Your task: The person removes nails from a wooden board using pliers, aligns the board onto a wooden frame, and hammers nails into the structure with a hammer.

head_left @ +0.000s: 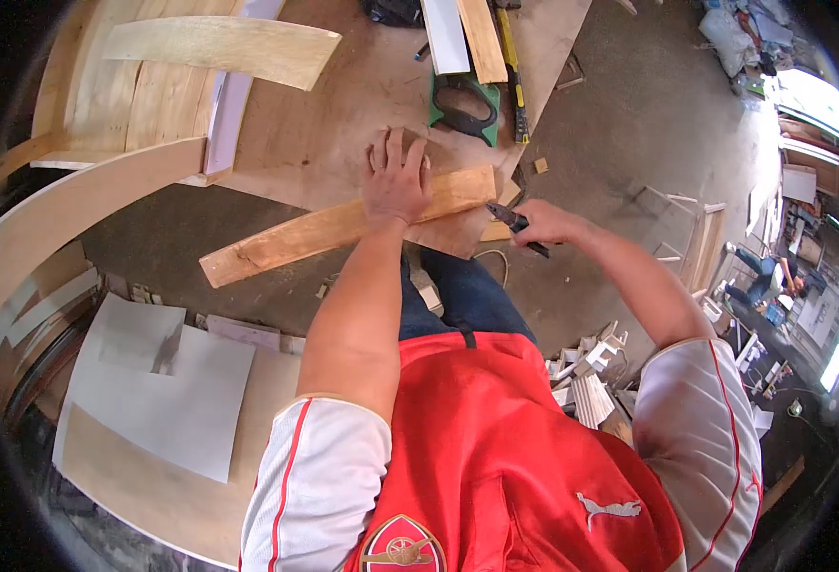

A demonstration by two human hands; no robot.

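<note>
My left hand [398, 181] lies across a narrow wooden board [296, 238], palm down, with its fingers apart and reaching past the far edge. The board slants across the front of the brown worktable [315, 133], its left part jutting out beyond the table. In my right hand [545, 225] is a pair of pliers [507, 217] with dark handles. The jaws are at the right end of the board; whether they grip anything there is too small to tell.
A green-and-black handsaw [465, 107], a yellow-and-black tool [517, 95] and a white strip [446, 38] lie at the table's back right. At left stands a wooden structure with a curved piece [95, 195]. White sheets [172, 381] lie lower left. Another person [772, 276] is far right.
</note>
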